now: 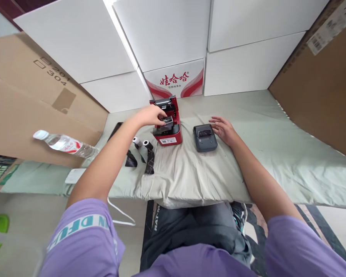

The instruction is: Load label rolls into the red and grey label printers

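Note:
My left hand (152,116) reaches into a red label printer (167,139) whose lid stands raised at the back. Its thumb and fingers are closed on a small dark paper roll (168,121) in the printer's bay; the fingers partly cover the roll. To the right lies a dark grey portable printer (205,143) with a patch of black patterned paper on its top. My right hand (222,130) rests by that printer's right edge, fingers stretched out and holding nothing. Left of the red printer are a black patterned roll (148,145) with its strip unrolled and another roll (136,141).
A green-grey cloth (248,115) covers the table. A water bottle (66,144) stands at the left by a cardboard box (31,88). White boxes (167,34) line the back, and another cardboard box (317,84) is on the right. A white cable (122,213) hangs over the front edge.

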A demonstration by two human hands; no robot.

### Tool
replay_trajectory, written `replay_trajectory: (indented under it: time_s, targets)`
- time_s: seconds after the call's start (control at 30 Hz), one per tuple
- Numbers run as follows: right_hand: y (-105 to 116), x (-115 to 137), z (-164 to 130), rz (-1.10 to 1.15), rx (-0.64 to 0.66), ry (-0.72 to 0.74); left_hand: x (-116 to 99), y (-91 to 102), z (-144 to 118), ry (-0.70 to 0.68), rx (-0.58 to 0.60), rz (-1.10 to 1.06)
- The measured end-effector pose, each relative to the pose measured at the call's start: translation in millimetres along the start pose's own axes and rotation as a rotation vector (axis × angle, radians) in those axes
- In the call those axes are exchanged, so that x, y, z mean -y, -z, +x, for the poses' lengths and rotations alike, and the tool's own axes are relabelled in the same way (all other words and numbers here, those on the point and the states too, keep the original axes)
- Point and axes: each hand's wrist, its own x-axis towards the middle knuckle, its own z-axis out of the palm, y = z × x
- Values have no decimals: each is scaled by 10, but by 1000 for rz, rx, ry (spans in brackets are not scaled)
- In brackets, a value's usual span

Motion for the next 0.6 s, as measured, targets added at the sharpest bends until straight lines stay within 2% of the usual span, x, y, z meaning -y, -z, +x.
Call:
replay_trajectory:
  time_s: [0.13, 0.23, 0.33, 0.47, 0.6]
  targets:
    - [3, -12, 27, 1, 1, 1, 127, 440, -642, 202, -291, -344]
    - [5, -18, 42, -4, -5, 10, 366, 531, -894, 320, -426, -510]
    - [4, -21, 47, -8, -12, 14, 697, 361, -812, 371, -418, -561]
    - [-4, -17, 36, -26, -13, 26, 1106, -49, -401, 489, -359, -601]
    - [-11, 1, 26, -39, -7, 36, 1248, -452, -48, 567, -203, -576]
